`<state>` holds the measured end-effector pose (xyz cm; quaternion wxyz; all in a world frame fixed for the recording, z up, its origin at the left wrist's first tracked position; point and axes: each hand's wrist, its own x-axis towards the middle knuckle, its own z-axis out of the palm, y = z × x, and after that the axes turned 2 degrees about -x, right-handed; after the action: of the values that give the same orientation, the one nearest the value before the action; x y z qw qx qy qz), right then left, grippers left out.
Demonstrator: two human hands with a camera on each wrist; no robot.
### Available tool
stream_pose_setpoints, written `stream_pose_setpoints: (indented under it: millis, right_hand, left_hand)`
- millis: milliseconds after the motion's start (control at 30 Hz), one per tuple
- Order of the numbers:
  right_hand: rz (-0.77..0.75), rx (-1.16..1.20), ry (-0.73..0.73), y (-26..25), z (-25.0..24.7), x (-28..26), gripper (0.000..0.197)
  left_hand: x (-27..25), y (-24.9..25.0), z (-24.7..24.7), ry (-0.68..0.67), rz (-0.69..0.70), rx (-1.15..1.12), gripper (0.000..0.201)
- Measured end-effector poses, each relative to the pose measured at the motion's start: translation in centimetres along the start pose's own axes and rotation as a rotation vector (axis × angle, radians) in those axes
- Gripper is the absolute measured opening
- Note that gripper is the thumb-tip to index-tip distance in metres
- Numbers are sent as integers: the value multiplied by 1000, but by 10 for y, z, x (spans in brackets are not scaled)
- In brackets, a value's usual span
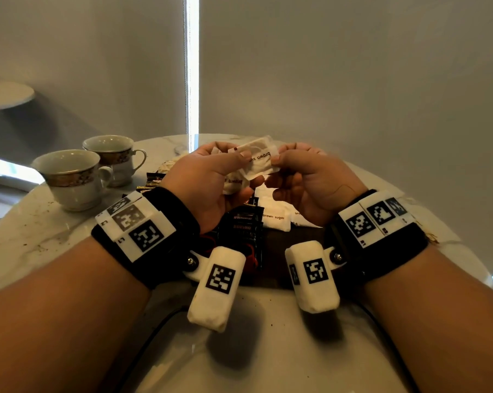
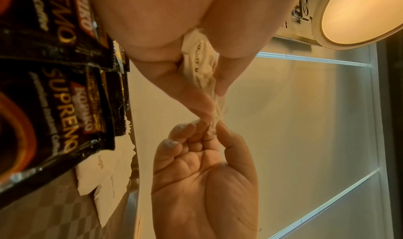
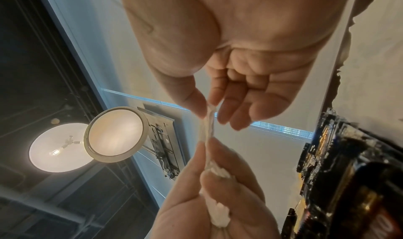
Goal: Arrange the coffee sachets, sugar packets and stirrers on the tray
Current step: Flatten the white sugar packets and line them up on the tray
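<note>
Head view, frame centre: left hand [image 1: 211, 177] fingers clutch bunched sugar packets [image 1: 258, 160], right hand [image 1: 302, 177] pinches one end; peel gently, lay beside packets on tray [image 1: 296, 251].

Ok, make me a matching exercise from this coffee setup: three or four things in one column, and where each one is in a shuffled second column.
Things:
1. brown sugar packet
2. teacups
3. coffee sachets
4. sugar packets lying flat

Places:
A. on the marble table, far left
B. dark stack below the left hand
C. pinched in the air between the left hand and the right hand
D. white, just right of the dark stack

Pairs: 1-C, 2-A, 3-B, 4-D
</note>
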<state>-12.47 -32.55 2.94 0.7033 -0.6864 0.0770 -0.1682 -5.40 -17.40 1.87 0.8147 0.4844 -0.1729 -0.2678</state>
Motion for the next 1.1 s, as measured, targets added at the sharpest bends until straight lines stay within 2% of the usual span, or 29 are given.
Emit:
stream_pose_setpoints:
  millis: [100,333,600,833,867,967,1033,1100]
  right_hand:
    - [16,-24,-19,1,1,-1,5]
    - [22,29,33,1,0,1,15]
    - [-5,256,192,-4,-4,5,18]
    - [-53,221,110,2,0,4,12]
    - [-56,213,98,2,2,3,11]
    - [-59,216,68,2,5,2,9]
    - [-59,229,55,2,6,0,10]
    - [-60,154,60,3,6,-1,21]
  left_hand:
    - [1,1,-1,25,3,4,11]
    - [3,1,-2,20,0,53,10]
    - [7,0,-4,27,-70,71,23]
    - [-2,4,-4,-154,-125,134,49]
    - [-3,4,-3,-146,-119,143,46]
    - [-3,4,1,-84,-99,111,17]
    - [-2,4,1,-70,-74,65,11]
    - [0,5,-1,-55,-41,42,10]
